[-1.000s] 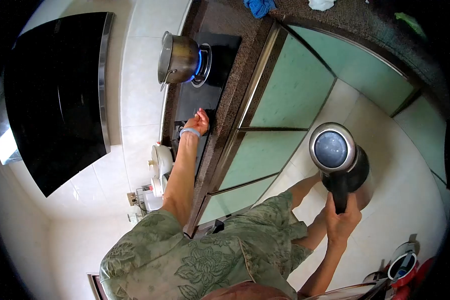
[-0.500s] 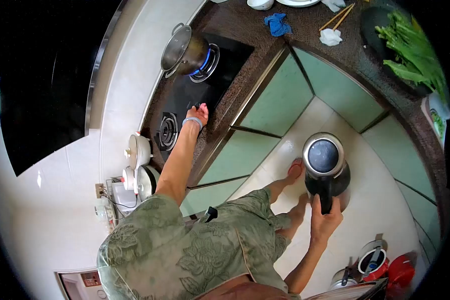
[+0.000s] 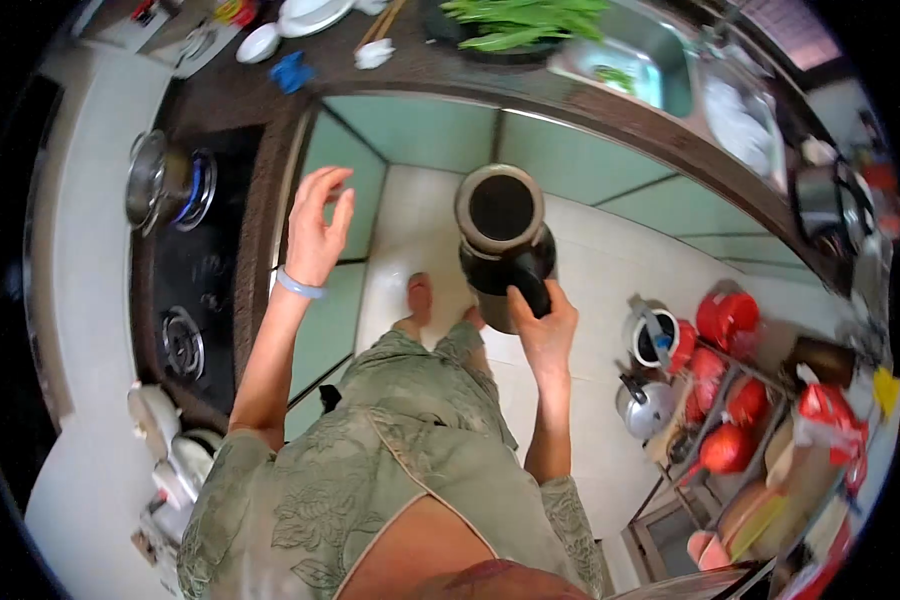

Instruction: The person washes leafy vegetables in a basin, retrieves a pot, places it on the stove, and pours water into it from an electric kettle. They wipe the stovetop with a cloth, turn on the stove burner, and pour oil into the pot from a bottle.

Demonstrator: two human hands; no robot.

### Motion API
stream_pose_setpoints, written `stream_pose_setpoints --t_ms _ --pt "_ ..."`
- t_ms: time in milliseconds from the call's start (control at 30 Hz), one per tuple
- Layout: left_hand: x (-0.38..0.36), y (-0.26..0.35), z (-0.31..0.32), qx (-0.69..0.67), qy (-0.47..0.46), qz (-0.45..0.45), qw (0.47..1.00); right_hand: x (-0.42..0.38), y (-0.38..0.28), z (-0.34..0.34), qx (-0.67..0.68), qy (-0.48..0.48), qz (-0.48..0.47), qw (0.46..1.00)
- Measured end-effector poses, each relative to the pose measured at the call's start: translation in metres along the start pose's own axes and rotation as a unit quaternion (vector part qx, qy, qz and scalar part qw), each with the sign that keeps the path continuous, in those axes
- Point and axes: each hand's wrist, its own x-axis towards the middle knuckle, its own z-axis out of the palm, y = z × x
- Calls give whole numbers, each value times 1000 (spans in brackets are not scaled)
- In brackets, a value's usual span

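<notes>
My right hand [image 3: 542, 332] is wrapped round the black handle of a dark thermos jug [image 3: 505, 245] with a silvery rim and a round black top. The jug is held above the floor in front of my body. My left hand [image 3: 318, 222] is in the air by the counter's edge, fingers apart and holding nothing, with a pale bangle [image 3: 301, 288] at the wrist. To its left is the black gas stove [image 3: 210, 262]. A metal pot [image 3: 155, 182] with loop handles stands over the blue flame of the far burner.
Leafy greens [image 3: 525, 22] lie beside the sink [image 3: 675, 72] along the far counter. A blue cloth [image 3: 291, 73], a white bowl [image 3: 258, 44] and chopsticks [image 3: 388, 22] are at the corner. A rack [image 3: 690, 470] with red bags stands at the right.
My left hand has come off the front of the stove and now hangs in the air, open. The view has turned right toward the sink. My right hand still holds the thermos jug.
</notes>
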Motion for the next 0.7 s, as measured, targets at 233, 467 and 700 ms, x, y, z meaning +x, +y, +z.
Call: stream_pose_setpoints --t_ms 233,467,700 --pt "24 166 56 51 -144 358 921 -31 10 -74 -56 126 -114 984" --pt "19 212 130 -25 -178 395 901 -57 13 -137 19 217 -42 975" --pt "77 199 142 -111 -106 345 926 -33 2 -177 74 338 -12 938"
